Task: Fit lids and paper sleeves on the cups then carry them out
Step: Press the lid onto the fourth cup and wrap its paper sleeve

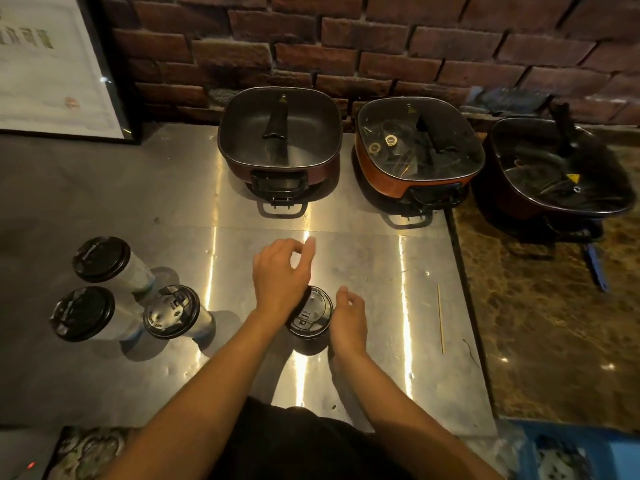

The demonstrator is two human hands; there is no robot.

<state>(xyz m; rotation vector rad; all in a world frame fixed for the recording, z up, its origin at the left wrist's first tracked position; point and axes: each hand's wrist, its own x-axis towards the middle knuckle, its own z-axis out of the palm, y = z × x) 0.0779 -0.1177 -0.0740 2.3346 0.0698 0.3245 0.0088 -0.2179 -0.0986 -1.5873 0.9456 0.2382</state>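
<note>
Flanking lidded cup (309, 313): left hand (281, 275) loosely open above, right hand (349, 320) half-curled beside, both empty.

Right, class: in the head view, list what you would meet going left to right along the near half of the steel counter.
Three lidded cups → left hand → lidded cup between the hands → right hand → thin wooden skewer.

The person's bare left hand (280, 275) hovers loosely curled, the bare right hand (349, 322) beside it, fingers half-open
</note>
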